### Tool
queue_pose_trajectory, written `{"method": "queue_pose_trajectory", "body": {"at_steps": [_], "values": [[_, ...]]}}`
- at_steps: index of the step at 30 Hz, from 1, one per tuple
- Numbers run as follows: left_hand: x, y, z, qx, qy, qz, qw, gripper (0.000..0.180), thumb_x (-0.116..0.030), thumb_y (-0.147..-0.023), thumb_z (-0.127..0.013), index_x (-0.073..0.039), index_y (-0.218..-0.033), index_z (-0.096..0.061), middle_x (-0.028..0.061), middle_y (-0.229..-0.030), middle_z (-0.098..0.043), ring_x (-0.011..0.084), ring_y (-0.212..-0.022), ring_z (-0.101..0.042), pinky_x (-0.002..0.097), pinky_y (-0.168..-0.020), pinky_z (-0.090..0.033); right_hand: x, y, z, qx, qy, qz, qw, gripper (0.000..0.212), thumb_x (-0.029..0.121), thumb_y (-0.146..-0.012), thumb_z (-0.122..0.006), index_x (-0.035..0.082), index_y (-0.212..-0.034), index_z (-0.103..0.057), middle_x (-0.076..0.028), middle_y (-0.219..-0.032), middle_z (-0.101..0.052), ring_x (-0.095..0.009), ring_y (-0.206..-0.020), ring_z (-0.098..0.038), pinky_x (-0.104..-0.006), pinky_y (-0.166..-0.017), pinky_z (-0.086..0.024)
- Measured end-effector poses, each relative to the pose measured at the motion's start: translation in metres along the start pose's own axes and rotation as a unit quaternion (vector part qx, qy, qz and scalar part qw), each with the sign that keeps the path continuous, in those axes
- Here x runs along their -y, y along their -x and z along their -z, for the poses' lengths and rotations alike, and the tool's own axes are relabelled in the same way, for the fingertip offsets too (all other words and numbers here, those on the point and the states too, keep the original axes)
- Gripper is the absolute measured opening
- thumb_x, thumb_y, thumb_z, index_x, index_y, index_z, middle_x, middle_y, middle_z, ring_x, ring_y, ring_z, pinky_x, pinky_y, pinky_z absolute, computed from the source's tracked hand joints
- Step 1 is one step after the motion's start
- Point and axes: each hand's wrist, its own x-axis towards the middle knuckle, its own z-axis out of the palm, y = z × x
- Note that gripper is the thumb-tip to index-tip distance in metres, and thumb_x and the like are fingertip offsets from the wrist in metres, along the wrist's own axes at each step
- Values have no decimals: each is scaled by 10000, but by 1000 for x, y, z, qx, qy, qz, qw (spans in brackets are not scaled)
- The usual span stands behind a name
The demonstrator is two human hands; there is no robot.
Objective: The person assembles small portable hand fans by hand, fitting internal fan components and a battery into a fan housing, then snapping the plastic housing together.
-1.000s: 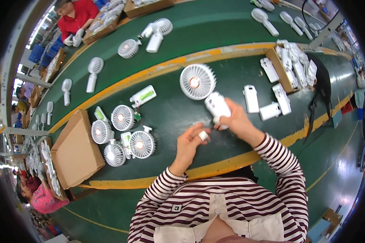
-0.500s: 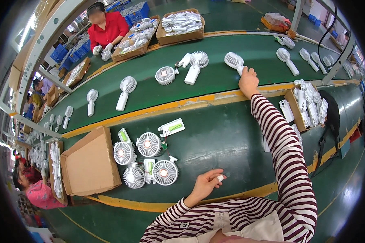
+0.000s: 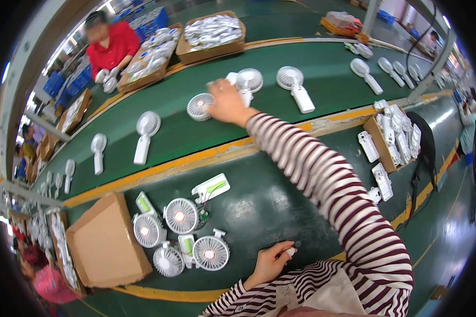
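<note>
Holding Right Hand at a White Caged Fan Head

Lying flat on the green conveyor belt, grille facing up, just left of an upright-pointing handheld fan partly covered by the same hand. Meeting the fingers at the right edge of the round cage, but blurring too much there for telling whether clamping on or merely touching. Curling left hand over the near edge of the worktable, thumb and forefinger close together; showing too little for telling whether pinching anything.

Probably feeling light and stiff, being apparently moulded plastic, and perhaps sliding easily along smooth surfaces. Likely risking cracks at the thin grille ribs under a hard squeeze. Probably gripping best around the sturdier outer rim, thumb and fingers opposing, without pressing on the grille centre. Possibly hiding loose wiring beneath the hand, so calling for gentle lifting without tugging.
</note>
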Motion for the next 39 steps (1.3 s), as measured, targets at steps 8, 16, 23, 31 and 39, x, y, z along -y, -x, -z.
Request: {"method": "queue_pose_trajectory", "body": {"at_steps": [8, 16, 23, 31, 39], "values": [[-7, 6, 6, 4, 16, -12, 1000, 236, -44, -853, -543, -15, -1084, -578, 67, -924, -652, 90, -734, -596, 217, -596, -506, 51, -19, -18, 254, -19, -177, 951, 840, 434, -610, -681, -3, -1262, -381, -183, -1189, -413, -344, -1093, -416, -536, -848, -363], [4, 11, 1, -20, 47, -2, 999, 221, -70, -849, -545, 13, -1051, -582, 65, -864, -659, 84, -668, -589, 214, -542, -493, 107, 79, 113, 137, -124, -66, 980, 759, 322, -572, -699, 11, -1200, -406, -217, -1184, -401, -377, -1040, -435, -457, -843, -378], [-3, 11, 15, 125, 6, 1, 992, 180, -26, -831, -512, 34, -972, -606, 50, -798, -647, 74, -633, -552, 214, -587, -471, 121, 189, 231, 232, -165, -13, 958, 752, 227, -537, -705, 0, -1187, -404, -215, -1207, -383, -398, -1075, -404, -480, -920, -335], [-43, 9, 23, -82, -212, -180, 957, 129, -72, -772, -628, -3, -880, -638, 77, -723, -638, 115, -589, -560, 251, -560, -452, 120, 256, 324, 442, -132, -9, 887, 651, 186, -544, -674, 15, -1139, -473, -194, -1296, -356, -360, -1274, -248, -567, -1017, -175], [-95, -58, 12, -133, -587, -288, 745, 578, -42, -608, -686, -35, -1153, -495, 138, -1156, -494, 315, -1046, -479, 369, -850, -425, 127, 308, 333, 217, 3, -259, 941, 669, 343, -642, -694, -36, -1132, -441, -233, -1164, -415, -420, -1170, -333, -542, -961, -252]]}}
